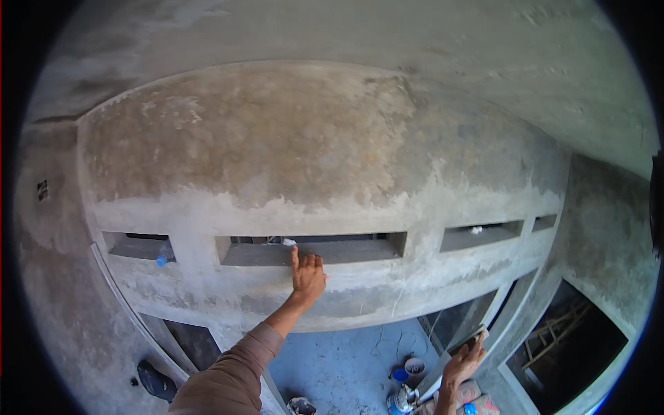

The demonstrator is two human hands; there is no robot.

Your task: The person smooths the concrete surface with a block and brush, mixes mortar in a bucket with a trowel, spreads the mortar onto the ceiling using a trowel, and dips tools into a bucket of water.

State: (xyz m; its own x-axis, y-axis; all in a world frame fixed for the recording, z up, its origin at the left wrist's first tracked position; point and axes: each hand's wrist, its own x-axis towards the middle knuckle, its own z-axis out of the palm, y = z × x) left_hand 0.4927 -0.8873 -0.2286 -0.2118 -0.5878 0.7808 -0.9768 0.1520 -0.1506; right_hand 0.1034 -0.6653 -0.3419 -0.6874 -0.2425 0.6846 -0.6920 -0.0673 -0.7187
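Observation:
My left hand (pixel 310 275) reaches up to the lower edge of the long middle slot (pixel 332 252) in a plastered wall (pixel 332 294). Its index finger points upward, and the other fingers bend against the wall. Just above that fingertip, a small white crumpled piece (pixel 289 242) lies on the slot's ledge. Lower down on the right, my right hand (pixel 465 365) is closed around a small flat dark piece with a pale end (pixel 478 335). Its exact kind cannot be made out.
A bottle with a blue cap (pixel 162 257) lies in the left slot, and a white scrap (pixel 476 230) in the right one. Far below, buckets (pixel 413 366) and sacks (pixel 467 395) stand on the floor (pixel 325 356). A wooden ladder (pixel 553 335) shows through the right opening.

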